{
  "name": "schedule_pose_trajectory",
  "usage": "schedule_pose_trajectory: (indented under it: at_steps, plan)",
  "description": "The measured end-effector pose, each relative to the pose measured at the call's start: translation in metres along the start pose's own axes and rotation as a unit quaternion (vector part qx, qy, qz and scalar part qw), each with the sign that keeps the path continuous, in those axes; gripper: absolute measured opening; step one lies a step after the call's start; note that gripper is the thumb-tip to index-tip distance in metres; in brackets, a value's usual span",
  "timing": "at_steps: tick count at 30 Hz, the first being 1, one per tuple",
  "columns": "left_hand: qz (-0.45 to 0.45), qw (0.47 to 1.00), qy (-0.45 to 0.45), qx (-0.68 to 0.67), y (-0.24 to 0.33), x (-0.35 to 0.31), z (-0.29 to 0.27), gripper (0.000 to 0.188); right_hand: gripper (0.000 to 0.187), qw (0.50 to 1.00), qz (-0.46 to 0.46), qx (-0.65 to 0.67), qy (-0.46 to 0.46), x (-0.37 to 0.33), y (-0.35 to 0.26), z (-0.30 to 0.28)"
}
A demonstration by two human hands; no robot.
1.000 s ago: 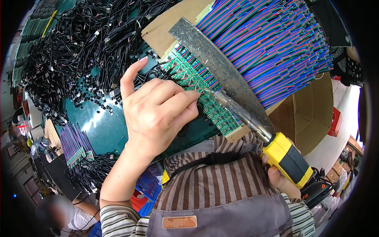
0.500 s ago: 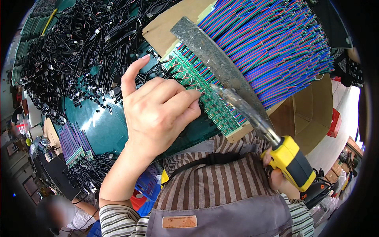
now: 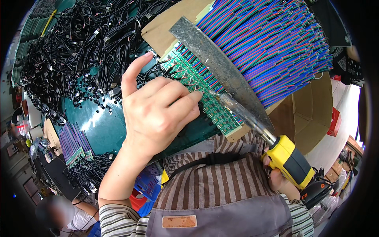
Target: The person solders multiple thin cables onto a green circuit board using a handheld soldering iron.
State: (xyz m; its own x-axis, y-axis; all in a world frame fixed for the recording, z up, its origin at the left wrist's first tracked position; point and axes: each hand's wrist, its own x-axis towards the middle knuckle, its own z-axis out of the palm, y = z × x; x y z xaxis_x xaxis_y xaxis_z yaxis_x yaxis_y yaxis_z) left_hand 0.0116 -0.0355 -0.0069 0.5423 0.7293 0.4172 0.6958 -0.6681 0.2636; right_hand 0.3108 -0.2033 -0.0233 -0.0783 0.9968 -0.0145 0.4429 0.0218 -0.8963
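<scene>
My left hand (image 3: 158, 110) is closed in a pinch over the green circuit board panel (image 3: 223, 116), its index finger and thumb tips at the board's surface. The fingers hide what they hold; black cables run close beside and under them. My right hand (image 3: 278, 179) grips a yellow and black soldering gun (image 3: 290, 160). The gun's metal tip points up and left, just right of my left fingertips, over the board. Several thin wires stand on the board's upper left part. A grey metal bar (image 3: 225, 63) lies across the striped wires along the panel's right side.
Flat blue, red and green wires (image 3: 272, 51) fan out at the upper right. A heap of black cables (image 3: 90, 43) covers the left of the green table (image 3: 94, 130). A cardboard box (image 3: 314, 110) stands at right. Another person (image 3: 81, 215) is at lower left.
The soldering gun has shifted slightly, its tip now lower and nearer my left fingertips. My left hand stays almost in place, still pinching at the board.
</scene>
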Motion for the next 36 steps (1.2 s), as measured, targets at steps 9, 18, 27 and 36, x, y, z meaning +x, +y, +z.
schedule_pose_trajectory:
  at_steps: [9,18,27,36]
  plan:
    - [0.076,0.995,0.033,0.056,-0.002,-0.004,0.006,0.011,0.028,0.998,0.047,-0.025,-0.034,0.009,-0.015,-0.001]
    - [0.075,0.994,0.018,0.08,0.005,-0.003,0.004,0.012,0.032,0.997,-0.064,-0.012,0.041,-0.019,0.028,0.008]
    - [0.086,0.991,0.07,0.078,0.005,-0.001,0.01,0.008,0.035,0.997,-0.039,0.061,0.034,-0.008,0.016,0.001]
    - [0.085,0.99,-0.015,0.111,0.009,-0.005,-0.005,0.015,0.089,0.992,0.047,0.079,-0.083,0.002,0.003,-0.006]
